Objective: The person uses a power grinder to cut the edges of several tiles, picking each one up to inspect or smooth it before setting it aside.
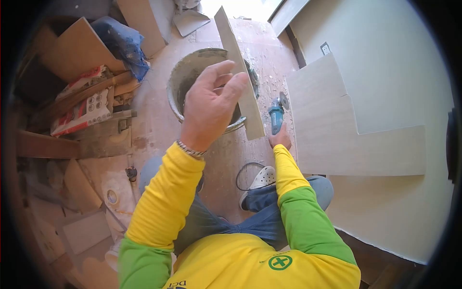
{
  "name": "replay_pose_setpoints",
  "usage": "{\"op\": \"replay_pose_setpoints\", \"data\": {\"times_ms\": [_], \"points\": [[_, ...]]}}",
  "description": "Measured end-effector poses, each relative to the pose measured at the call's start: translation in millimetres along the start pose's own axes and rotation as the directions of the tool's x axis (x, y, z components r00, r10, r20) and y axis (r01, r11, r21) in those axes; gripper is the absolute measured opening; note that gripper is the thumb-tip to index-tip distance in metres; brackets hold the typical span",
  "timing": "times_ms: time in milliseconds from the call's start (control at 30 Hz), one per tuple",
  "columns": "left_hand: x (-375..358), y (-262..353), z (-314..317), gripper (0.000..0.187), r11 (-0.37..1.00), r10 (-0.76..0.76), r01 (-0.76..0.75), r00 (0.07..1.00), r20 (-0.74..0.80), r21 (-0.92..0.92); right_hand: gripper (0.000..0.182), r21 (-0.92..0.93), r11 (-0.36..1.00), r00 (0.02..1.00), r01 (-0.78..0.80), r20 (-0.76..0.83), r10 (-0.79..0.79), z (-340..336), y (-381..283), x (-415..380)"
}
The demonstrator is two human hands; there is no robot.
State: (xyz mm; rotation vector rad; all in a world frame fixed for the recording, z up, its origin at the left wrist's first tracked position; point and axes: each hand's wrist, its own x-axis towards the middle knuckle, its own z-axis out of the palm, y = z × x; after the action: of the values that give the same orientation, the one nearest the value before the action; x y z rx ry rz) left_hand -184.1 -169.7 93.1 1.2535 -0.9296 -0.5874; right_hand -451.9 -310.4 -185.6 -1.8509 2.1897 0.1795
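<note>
My left hand [211, 103] is over the bucket, fingers loosely curled and thumb apart from them. Its thumb and fingertips overlap the edge of a long, narrow strip of tile [251, 113] in this view. That strip lies across the right side of a plaster-smeared bucket [174, 91], running from upper left to lower right. Low on the right, my right hand [280, 138] grips the body of a teal angle grinder [276, 118]. The grinder's round disc [284, 100] points away from me, near the wall. Its switch is hidden.
An L-shaped tile panel [332, 130] leans along the right wall, below a socket [325, 48]. A black cable [243, 173] loops by my white clog [264, 177]. Boards, a printed box [89, 113] and blue plastic sheeting [122, 43] are piled at left. Debris litters the floor.
</note>
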Motion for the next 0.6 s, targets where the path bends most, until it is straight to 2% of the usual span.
{"op": "replay_pose_setpoints", "data": {"times_ms": [33,100,200,267,367,467,600], "points": [[0,2,-3,0.049,1.0,-0.006,0.006,1.0,0.007,-0.001,0.091,0.007,1.0,1.0,0.003,-0.027,-0.003,11,5,0],[-1,12,-8,0.042,0.983,-0.157,0.158,0.987,0.019,-0.091,0.09,-0.031,1.0,0.999,-0.004,-0.043,0.003,30,14,1],[0,17,-8,0.04,0.966,-0.209,0.207,0.978,0.0,-0.156,0.087,-0.064,0.998,0.998,-0.002,-0.058,-0.002,51,24,-2],[-2,18,-7,0.039,0.973,-0.198,0.199,0.98,0.023,-0.113,0.092,-0.12,0.992,0.988,0.031,-0.149,-0.049,77,34,-1],[-3,16,-5,0.038,0.975,-0.2,0.204,0.978,0.051,-0.089,0.093,-0.187,0.98,0.979,0.074,-0.176,-0.107,100,43,-13],[-2,14,-2,0.038,0.969,-0.221,0.228,0.972,0.073,-0.099,0.094,-0.148,0.987,0.971,0.064,-0.218,-0.096,124,46,-18],[0,9,-2,0.037,0.967,-0.242,0.247,0.967,0.074,-0.069,0.095,-0.097,0.995,0.992,0.011,-0.123,-0.023,141,49,-17]]}}
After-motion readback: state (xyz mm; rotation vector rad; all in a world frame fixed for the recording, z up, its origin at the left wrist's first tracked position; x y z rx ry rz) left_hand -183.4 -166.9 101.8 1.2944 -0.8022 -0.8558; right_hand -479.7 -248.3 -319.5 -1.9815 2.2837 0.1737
